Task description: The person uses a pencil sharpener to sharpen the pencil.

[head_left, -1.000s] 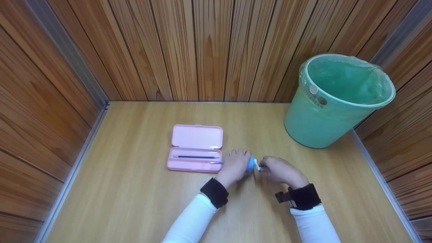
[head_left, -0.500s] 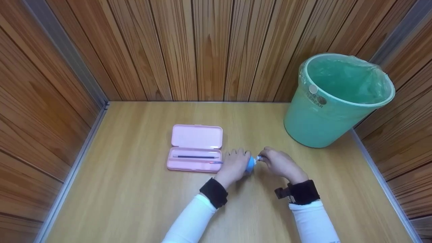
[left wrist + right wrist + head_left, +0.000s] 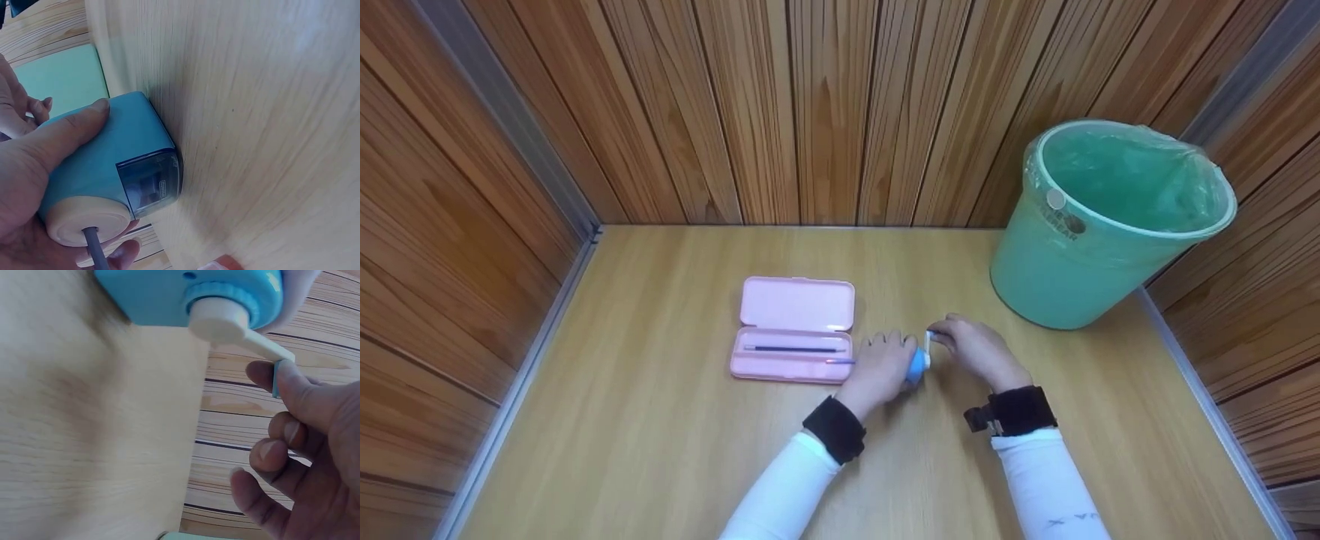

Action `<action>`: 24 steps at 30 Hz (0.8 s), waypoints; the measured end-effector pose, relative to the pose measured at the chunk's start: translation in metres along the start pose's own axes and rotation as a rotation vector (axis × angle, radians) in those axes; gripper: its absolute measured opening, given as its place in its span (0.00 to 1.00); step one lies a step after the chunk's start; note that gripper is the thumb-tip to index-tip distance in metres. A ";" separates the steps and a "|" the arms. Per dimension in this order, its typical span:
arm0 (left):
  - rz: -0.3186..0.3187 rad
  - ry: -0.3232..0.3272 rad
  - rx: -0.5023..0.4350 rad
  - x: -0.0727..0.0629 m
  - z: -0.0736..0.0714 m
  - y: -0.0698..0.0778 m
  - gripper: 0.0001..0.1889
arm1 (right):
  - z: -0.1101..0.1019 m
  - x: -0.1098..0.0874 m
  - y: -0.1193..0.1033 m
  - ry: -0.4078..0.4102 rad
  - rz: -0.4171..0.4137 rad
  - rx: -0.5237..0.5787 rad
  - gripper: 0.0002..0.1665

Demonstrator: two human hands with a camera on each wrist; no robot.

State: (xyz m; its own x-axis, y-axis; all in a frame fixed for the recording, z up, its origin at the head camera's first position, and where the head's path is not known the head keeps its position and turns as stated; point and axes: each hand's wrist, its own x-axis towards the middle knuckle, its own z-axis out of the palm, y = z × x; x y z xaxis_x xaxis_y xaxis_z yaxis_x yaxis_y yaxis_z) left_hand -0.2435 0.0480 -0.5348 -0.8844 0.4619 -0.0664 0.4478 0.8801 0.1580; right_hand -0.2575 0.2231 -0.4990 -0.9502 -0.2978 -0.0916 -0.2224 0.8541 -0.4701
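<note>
My left hand (image 3: 877, 371) grips a blue crank pencil sharpener (image 3: 132, 126) on the table, thumb along its side. A grey pencil (image 3: 97, 250) is in the hole of the sharpener's pale round face; its far end (image 3: 840, 361) shows over the pencil case. A clear dark shavings drawer (image 3: 151, 183) sits at the body's lower side. Thumb and index finger of my right hand (image 3: 975, 349) pinch the blue knob (image 3: 276, 382) of the white crank (image 3: 267, 346), which points away from me in the head view. The other right fingers are loosely curled.
Left of the sharpener lies a pink pencil case (image 3: 799, 304), lid open, with a dark pencil (image 3: 799, 349) in it. A green bin (image 3: 1057, 270) with a clear liner stands at the back right. Wood-panel walls (image 3: 832, 112) bound the table (image 3: 660, 450).
My right hand has moved away from me, turning the crank from pointing towards me to pointing away. The left hand and sharpener have stayed in place.
</note>
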 end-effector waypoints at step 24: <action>0.030 0.101 0.029 -0.005 0.002 -0.001 0.26 | 0.040 0.012 0.019 -0.088 0.061 -0.066 0.11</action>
State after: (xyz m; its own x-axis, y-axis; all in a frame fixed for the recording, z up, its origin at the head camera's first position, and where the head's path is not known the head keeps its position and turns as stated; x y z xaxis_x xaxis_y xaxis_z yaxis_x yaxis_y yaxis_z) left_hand -0.2391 0.0453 -0.5367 -0.8787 0.4760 0.0375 0.4766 0.8695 0.1296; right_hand -0.2649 0.2190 -0.5439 -0.9403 -0.2784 -0.1958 -0.1816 0.8969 -0.4031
